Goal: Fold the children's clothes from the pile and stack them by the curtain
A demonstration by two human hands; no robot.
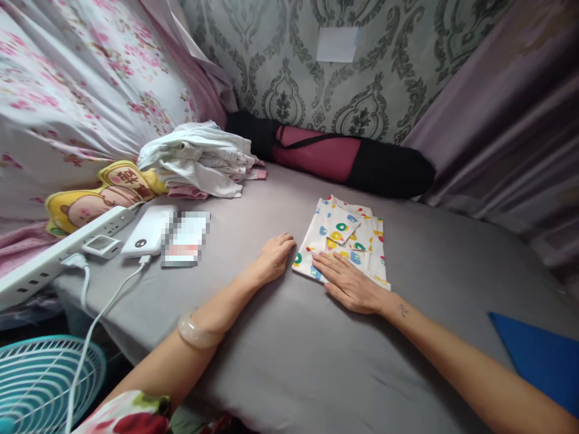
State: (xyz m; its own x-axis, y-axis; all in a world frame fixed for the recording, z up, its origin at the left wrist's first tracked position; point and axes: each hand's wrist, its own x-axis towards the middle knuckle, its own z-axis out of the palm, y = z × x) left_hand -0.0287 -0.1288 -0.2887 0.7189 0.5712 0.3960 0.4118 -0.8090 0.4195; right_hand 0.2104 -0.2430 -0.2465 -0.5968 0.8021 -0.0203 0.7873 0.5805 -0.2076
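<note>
A white garment (337, 211) with a colourful print lies folded into a rough rectangle on the grey bed sheet (289, 349). One sleeve is laid across its upper face. My right hand (348, 280) rests flat on the garment's near edge, fingers stretched out over the cloth. Just left of the garment, my left hand (275, 259) lies on the sheet with its fingers extended and nothing in it. Its fingertips are close to the garment's left edge; whether they touch it I cannot tell.
A heap of clothes (203, 154) sits at the back left, beside a yellow cushion (106, 196). Nearer are a power strip (58, 256), a white power bank (149, 232) and a blurred phone (185, 239). A long black-and-red bag (316, 154) lines the wall. A blue board (538, 355) lies right; a fan (49, 380) stands front left.
</note>
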